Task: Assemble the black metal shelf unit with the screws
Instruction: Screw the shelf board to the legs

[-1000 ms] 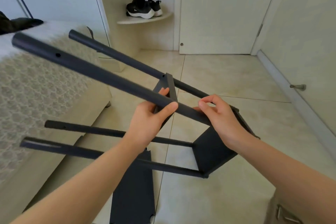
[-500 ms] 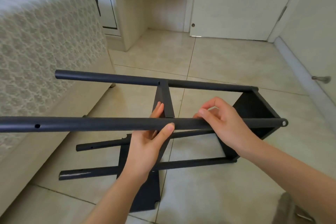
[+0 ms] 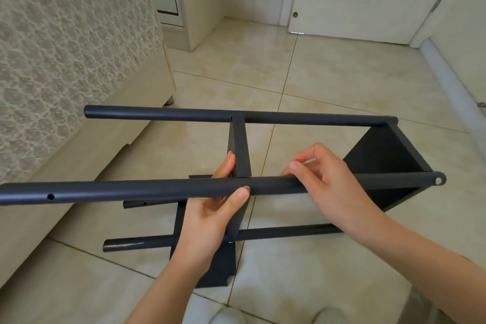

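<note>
Stiff, light-looking and smooth-painted, the black shelf frame (image 3: 289, 116) is probably handling best gripped on a pole beside a joint. The left hand (image 3: 210, 210) is gripping the near pole (image 3: 131, 190) at the middle panel (image 3: 238, 150), while the right hand (image 3: 326, 181) is resting over it, fingertips drawn together, pinching what I cannot tell. The frame is lying on its side on the floor (image 3: 328, 73) by the bed (image 3: 65, 47), poles running left to right, open ends pointing left.

Black shelf unit (image 3: 238, 151) lies on its side, four tubes horizontal, two panels joined between them
</note>
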